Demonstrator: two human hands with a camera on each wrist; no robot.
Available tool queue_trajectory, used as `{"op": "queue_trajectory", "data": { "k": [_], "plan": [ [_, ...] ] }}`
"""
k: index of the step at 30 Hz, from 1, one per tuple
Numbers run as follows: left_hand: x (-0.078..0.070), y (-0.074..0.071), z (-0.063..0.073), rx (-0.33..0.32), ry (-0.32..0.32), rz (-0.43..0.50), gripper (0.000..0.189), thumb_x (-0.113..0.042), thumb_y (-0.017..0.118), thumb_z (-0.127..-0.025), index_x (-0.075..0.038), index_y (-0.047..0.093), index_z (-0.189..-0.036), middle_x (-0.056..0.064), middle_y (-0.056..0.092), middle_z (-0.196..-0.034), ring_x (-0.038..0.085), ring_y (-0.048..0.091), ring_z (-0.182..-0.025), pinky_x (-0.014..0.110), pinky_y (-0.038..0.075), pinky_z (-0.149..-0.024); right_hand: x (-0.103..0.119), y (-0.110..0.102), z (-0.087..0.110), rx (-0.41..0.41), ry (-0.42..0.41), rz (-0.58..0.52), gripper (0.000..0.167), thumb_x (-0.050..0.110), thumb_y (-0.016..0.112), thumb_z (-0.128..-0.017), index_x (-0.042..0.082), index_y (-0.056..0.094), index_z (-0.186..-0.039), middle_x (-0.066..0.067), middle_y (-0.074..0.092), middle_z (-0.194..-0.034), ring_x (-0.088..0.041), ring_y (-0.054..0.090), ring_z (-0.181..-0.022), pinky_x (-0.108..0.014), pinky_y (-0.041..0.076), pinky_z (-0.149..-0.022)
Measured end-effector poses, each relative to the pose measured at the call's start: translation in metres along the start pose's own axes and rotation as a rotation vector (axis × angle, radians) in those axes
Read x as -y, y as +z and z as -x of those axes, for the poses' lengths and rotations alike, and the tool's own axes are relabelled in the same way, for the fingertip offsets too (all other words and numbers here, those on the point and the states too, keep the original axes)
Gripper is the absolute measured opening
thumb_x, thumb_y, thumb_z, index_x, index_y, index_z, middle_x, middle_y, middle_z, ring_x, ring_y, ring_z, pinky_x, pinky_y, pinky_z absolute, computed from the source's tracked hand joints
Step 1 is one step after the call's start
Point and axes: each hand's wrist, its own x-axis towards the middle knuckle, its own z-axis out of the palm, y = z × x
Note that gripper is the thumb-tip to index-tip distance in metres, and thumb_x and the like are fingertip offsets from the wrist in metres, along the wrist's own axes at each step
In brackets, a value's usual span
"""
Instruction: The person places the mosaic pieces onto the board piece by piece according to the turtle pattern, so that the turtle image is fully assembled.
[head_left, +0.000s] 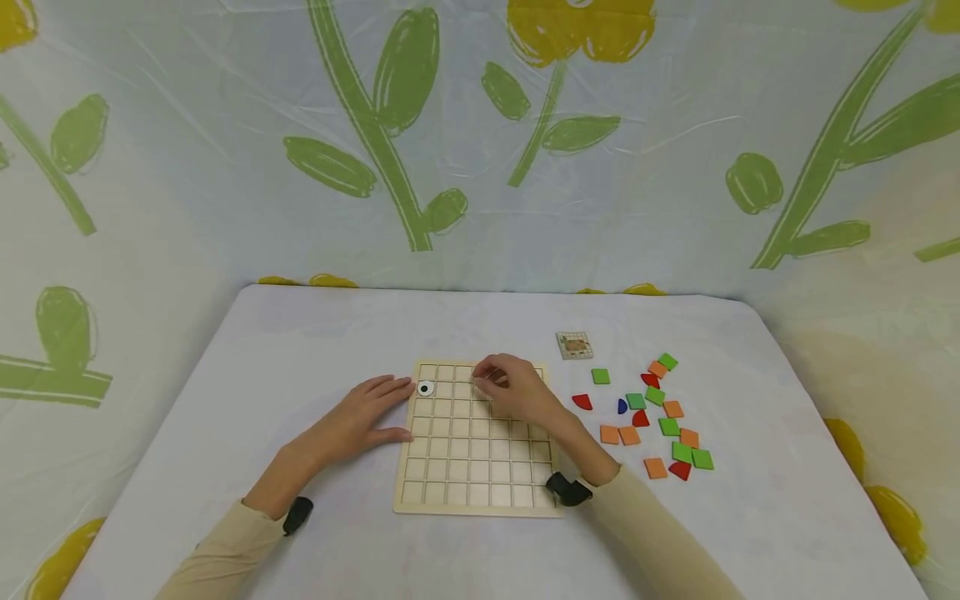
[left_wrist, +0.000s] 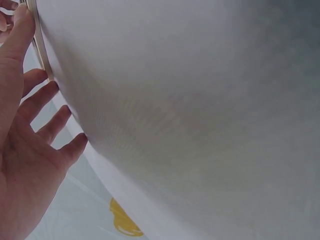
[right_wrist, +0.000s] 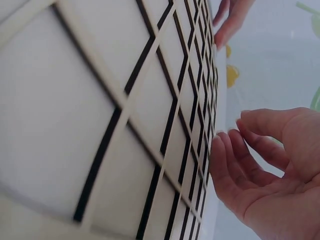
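Note:
A square wooden board with a grid of cells [head_left: 480, 450] lies on the white table. In its upper left corner cell sits a white piece with a black dot, like an eye [head_left: 425, 388]. Beside the board's left edge is my left hand [head_left: 363, 421], its fingers spread and fingertips touching the edge; the left wrist view shows the thumb [left_wrist: 22, 30] at the rim. My right hand [head_left: 517, 390] is over the board's upper right part with bent fingers. Its thumb and index tips [right_wrist: 242, 117] are close together, and I cannot tell whether they pinch a small piece.
Right of the board lie several loose green squares [head_left: 601, 377], orange squares [head_left: 610, 435] and red quarter-circles [head_left: 582, 402], with a small blue half-round piece [head_left: 622, 406]. A small picture card with a grid [head_left: 574, 345] lies behind them. A flower-printed cloth [head_left: 645, 217] stands around the table.

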Motion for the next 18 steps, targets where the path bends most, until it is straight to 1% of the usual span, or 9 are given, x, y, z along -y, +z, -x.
{"op": "queue_trajectory", "data": {
  "k": [8, 14, 18],
  "plan": [
    [0.001, 0.001, -0.001, 0.003, 0.002, -0.003, 0.077, -0.038, 0.078, -0.091, 0.000, 0.049, -0.151, 0.018, 0.050, -0.154, 0.045, 0.040, -0.143, 0.061, 0.034, -0.115, -0.012, -0.021, 0.014, -0.099, 0.060, 0.035, 0.013, 0.008, 0.068, -0.099, 0.001, 0.071, -0.110, -0.008, 0.070, -0.103, -0.024, 0.067, -0.098, -0.038, 0.058, -0.086],
    [0.000, 0.001, 0.000, 0.007, -0.001, 0.003, 0.077, -0.038, 0.078, -0.091, 0.001, 0.048, -0.151, 0.018, 0.049, -0.154, 0.046, 0.039, -0.144, 0.062, 0.033, -0.115, -0.022, -0.039, 0.026, -0.176, 0.102, 0.072, 0.011, 0.008, 0.068, -0.100, 0.001, 0.071, -0.108, -0.008, 0.070, -0.101, -0.023, 0.065, -0.094, -0.040, 0.058, -0.084],
    [0.000, 0.001, 0.000, 0.003, 0.003, 0.002, 0.077, -0.036, 0.078, -0.091, 0.001, 0.049, -0.151, 0.019, 0.049, -0.153, 0.046, 0.039, -0.143, 0.062, 0.033, -0.115, -0.032, -0.052, 0.034, -0.218, 0.119, 0.103, 0.012, 0.008, 0.067, -0.100, 0.001, 0.071, -0.109, -0.009, 0.069, -0.101, -0.024, 0.065, -0.095, -0.040, 0.058, -0.084]
  ]
}}
